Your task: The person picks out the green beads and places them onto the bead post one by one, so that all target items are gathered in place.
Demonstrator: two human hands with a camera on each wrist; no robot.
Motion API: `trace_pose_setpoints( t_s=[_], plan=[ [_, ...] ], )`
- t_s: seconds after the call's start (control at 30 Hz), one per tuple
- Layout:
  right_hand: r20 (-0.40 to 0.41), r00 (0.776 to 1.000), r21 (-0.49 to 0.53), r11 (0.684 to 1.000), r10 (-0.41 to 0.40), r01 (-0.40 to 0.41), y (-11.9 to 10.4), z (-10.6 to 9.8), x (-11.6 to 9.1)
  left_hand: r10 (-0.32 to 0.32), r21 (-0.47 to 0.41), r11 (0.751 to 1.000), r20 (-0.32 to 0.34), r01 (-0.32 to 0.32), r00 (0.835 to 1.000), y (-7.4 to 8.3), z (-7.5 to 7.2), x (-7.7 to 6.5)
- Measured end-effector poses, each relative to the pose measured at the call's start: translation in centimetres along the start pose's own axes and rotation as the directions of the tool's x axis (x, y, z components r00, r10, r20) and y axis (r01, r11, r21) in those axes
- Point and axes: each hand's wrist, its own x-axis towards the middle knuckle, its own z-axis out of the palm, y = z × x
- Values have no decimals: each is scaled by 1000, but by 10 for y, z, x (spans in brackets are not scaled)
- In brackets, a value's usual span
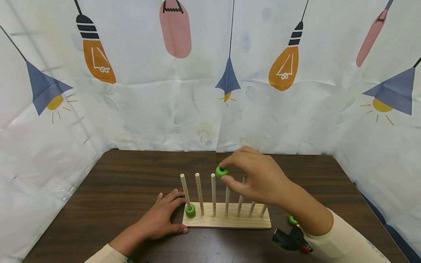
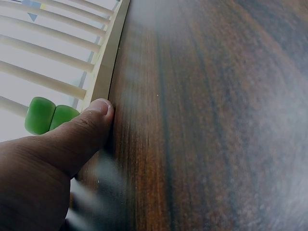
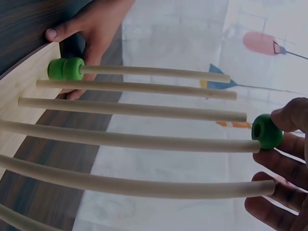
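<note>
A pale wooden peg board [image 1: 227, 221] with several upright pegs stands on the table. Two green beads [image 3: 65, 70] are stacked at the foot of its leftmost peg. My left hand [image 1: 161, 215] grips the left end of the board, thumb at the front edge and fingers around the back corner. Between thumb and fingertips, my right hand [image 1: 260, 175] pinches another green bead [image 1: 222, 171] up at the height of the peg tops. In the right wrist view that bead's hole faces the pegs, and its side overlaps the tip of the fourth peg [image 3: 192, 142].
Another green bead [image 1: 292, 220] lies right of the board, partly hidden by the right forearm, with a bit of orange beside it. A black wrist camera [image 1: 289, 239] sits by the right sleeve. Behind the dark wood table [image 1: 141, 171] hangs a printed white curtain [image 1: 148, 109].
</note>
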Motion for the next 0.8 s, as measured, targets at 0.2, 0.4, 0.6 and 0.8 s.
trace_pose_setpoints(
  t_s=[0.2,0.4,0.6,0.8],
  plan=[
    [15,1000,10,1000,19,-19,-3,4,4,5,0,1000,-3,-5,1000,1,-1,0],
    [18,999,24,999,28,-28,-5,8,8,6,4,1000,-9,-6,1000,1,0,0],
    [24,999,16,1000,23,-24,-8,11,12,15,1,1000,-28,-15,1000,1,2,-1],
    [40,998,9,999,41,-42,-12,15,18,8,-6,1000,-17,-8,1000,1,1,0]
  ],
)
